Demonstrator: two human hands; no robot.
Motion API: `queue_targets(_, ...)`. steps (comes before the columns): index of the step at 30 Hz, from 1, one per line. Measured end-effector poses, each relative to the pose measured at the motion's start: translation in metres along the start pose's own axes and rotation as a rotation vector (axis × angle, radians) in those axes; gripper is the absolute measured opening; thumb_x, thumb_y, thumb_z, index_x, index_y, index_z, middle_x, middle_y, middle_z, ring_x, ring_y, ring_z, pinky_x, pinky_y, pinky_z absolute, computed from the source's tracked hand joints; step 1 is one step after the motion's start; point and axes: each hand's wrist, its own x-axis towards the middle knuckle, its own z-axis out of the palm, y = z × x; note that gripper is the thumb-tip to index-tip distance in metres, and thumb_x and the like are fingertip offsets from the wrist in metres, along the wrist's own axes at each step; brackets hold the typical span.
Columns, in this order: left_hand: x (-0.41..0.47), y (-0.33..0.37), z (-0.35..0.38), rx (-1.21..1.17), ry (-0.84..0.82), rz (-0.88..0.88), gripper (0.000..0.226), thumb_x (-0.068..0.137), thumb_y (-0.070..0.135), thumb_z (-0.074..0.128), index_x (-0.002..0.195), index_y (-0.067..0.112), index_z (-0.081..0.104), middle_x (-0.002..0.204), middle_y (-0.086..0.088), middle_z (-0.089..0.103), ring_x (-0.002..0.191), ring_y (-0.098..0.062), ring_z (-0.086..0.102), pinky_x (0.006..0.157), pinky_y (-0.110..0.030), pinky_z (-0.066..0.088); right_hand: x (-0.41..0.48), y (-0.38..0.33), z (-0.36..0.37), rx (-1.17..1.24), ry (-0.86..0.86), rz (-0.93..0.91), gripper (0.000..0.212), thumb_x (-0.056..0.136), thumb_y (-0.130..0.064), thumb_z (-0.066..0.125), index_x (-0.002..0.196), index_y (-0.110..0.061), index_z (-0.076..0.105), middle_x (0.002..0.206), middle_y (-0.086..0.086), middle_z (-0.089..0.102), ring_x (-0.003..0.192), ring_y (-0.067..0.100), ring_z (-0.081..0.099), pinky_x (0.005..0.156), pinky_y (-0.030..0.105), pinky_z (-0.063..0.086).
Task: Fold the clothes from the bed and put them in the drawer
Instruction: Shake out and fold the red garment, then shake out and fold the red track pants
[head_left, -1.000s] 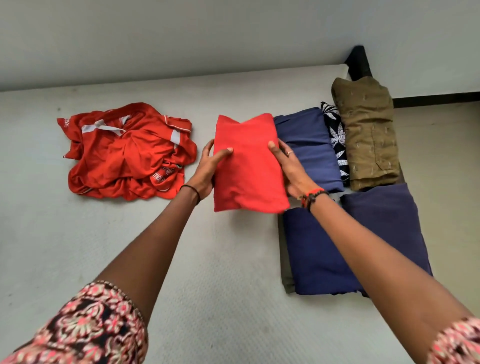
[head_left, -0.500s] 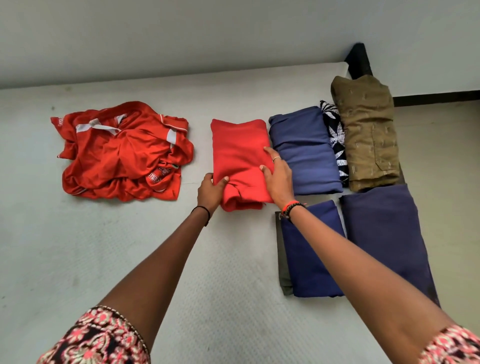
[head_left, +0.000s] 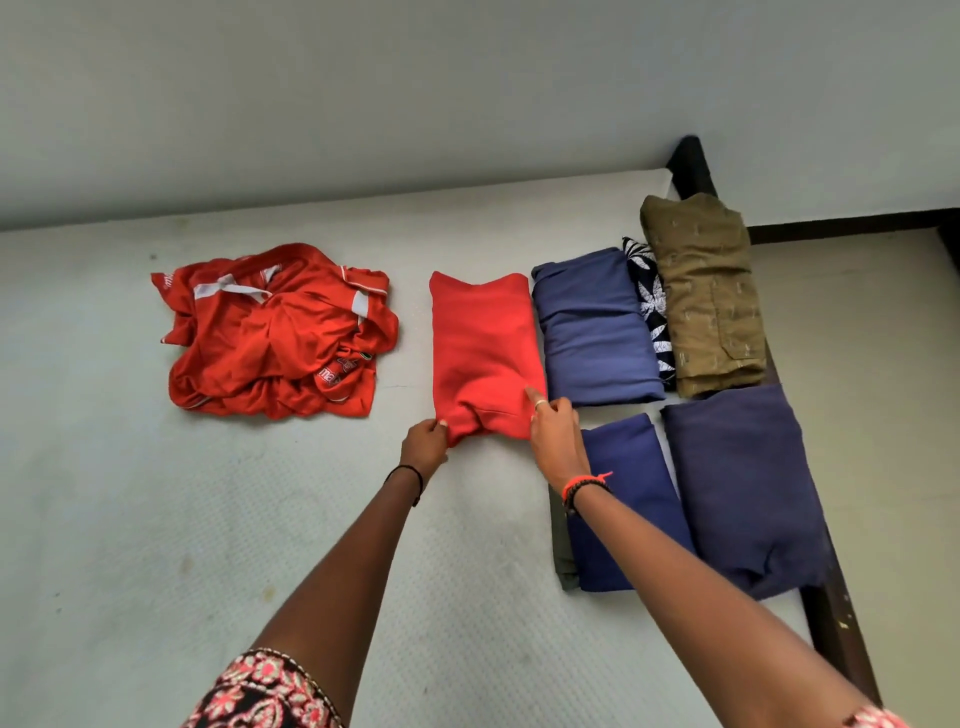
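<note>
Nearest: floral-print sleeve (head_left: 260, 691) at the lower edge. Both bare arms reach forward over the white quilted mattress (head_left: 156, 545).

Left hand (head_left: 423, 441): fingers curled, pinching the near left corner of the folded red cotton garment (head_left: 483, 353). Right hand (head_left: 556, 436): fingers bent round the near right corner, index finger laid on top of the cloth, thumb hidden. The garment lies flat on the mattress as a compact rectangle, its near edge slightly bunched between the 2 hands. Judgement: this fold is at its last tuck, or the piece is being set in place.

Near row, just right of the hands: a folded dark navy cloth (head_left: 628, 509) lies on a grey-green piece (head_left: 563, 551), of which only an edge shows. Beside them a larger folded navy garment (head_left: 743, 483) sits at the mattress edge, by the dark wooden bed frame (head_left: 831, 629).

Far row, beside the red garment: folded medium-blue garment (head_left: 592, 332), black-and-white leaf-print piece (head_left: 647, 306), folded olive-brown patterned garment (head_left: 706, 291).

Further left, well apart: crumpled red jersey with white trim (head_left: 275, 332), unfolded.

Progress, as judged: 6 pieces are folded and laid out, and the 7th is nearly finished. 1 heap is left to fold; I cannot tell whether it is 1 garment or more. No drawer is in view, so the whole putting-away step remains.
</note>
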Motion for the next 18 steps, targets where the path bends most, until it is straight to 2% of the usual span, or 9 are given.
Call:
queue_targets(2, -0.013, 0.003, -0.004, -0.016, -0.021, -0.026, 0.016, 0.099, 0.018, 0.045, 0.104, 0.008, 0.057, 0.096, -0.013, 0.057, 0.081, -0.024, 0.058, 0.078, -0.038, 0.05, -0.012, -0.002, -0.005, -0.015, -0.006, 0.001, 0.046, 0.096, -0.007, 0.039, 0.141, -0.016, 0.042, 0.112, 0.017, 0.046, 0.103, 0.035, 0.047, 0.092, 0.041, 0.04)
queue_targets(4, -0.03, 0.007, -0.008, -0.053, -0.033, -0.049, 0.011, 0.098, 0.015, 0.046, 0.106, 0.012, 0.052, 0.092, -0.009, 0.057, 0.071, -0.013, 0.055, 0.062, -0.028, 0.042, -0.025, -0.005, -0.014, -0.023, 0.001, -0.009, 0.042, 0.095, -0.008, 0.041, 0.137, -0.012, 0.046, 0.113, 0.017, 0.046, 0.104, 0.034, 0.047, 0.092, 0.04, 0.039)
queue_targets(5, -0.037, 0.007, -0.009, -0.069, -0.035, -0.058, 0.009, 0.098, 0.013, 0.046, 0.105, 0.012, 0.051, 0.09, -0.009, 0.056, 0.069, -0.01, 0.053, 0.058, -0.025, 0.037, -0.031, -0.007, -0.016, -0.027, 0.0, -0.013, 0.041, 0.095, -0.008, 0.042, 0.135, -0.01, 0.048, 0.113, 0.017, 0.047, 0.104, 0.034, 0.047, 0.091, 0.04, 0.039)
queue_targets(9, -0.059, 0.011, -0.021, -0.101, -0.071, -0.05, 0.009, 0.099, 0.012, 0.045, 0.103, 0.01, 0.053, 0.097, -0.012, 0.058, 0.069, -0.009, 0.054, 0.058, -0.024, 0.034, -0.046, -0.027, -0.024, -0.039, 0.013, -0.047, 0.034, 0.091, -0.006, 0.043, 0.124, -0.006, 0.054, 0.111, 0.018, 0.05, 0.103, 0.034, 0.048, 0.09, 0.039, 0.038)
queue_targets(13, -0.061, 0.004, -0.045, -0.088, -0.062, -0.013, 0.016, 0.098, 0.011, 0.043, 0.103, 0.008, 0.058, 0.095, -0.011, 0.062, 0.071, -0.009, 0.058, 0.06, -0.024, 0.037, -0.055, -0.052, -0.013, -0.036, -0.002, -0.096, 0.026, 0.087, -0.001, 0.045, 0.109, -0.002, 0.06, 0.106, 0.018, 0.053, 0.102, 0.035, 0.05, 0.088, 0.041, 0.039)
queue_targets(16, -0.052, -0.004, -0.07, -0.084, 0.012, 0.003, 0.017, 0.097, 0.009, 0.043, 0.099, 0.008, 0.06, 0.092, -0.01, 0.064, 0.071, -0.009, 0.059, 0.061, -0.024, 0.038, -0.058, -0.073, 0.003, 0.001, -0.015, -0.107, 0.026, 0.087, -0.002, 0.047, 0.111, -0.004, 0.057, 0.107, 0.014, 0.053, 0.103, 0.031, 0.049, 0.087, 0.036, 0.037)
queue_targets(18, -0.049, -0.008, -0.087, -0.081, 0.042, 0.026, 0.017, 0.097, 0.007, 0.043, 0.097, 0.007, 0.06, 0.09, -0.01, 0.064, 0.072, -0.012, 0.059, 0.061, -0.021, 0.04, -0.06, -0.089, 0.012, 0.023, -0.013, -0.103, 0.019, 0.086, -0.006, 0.053, 0.105, -0.007, 0.053, 0.106, 0.01, 0.052, 0.1, 0.028, 0.048, 0.085, 0.035, 0.039)
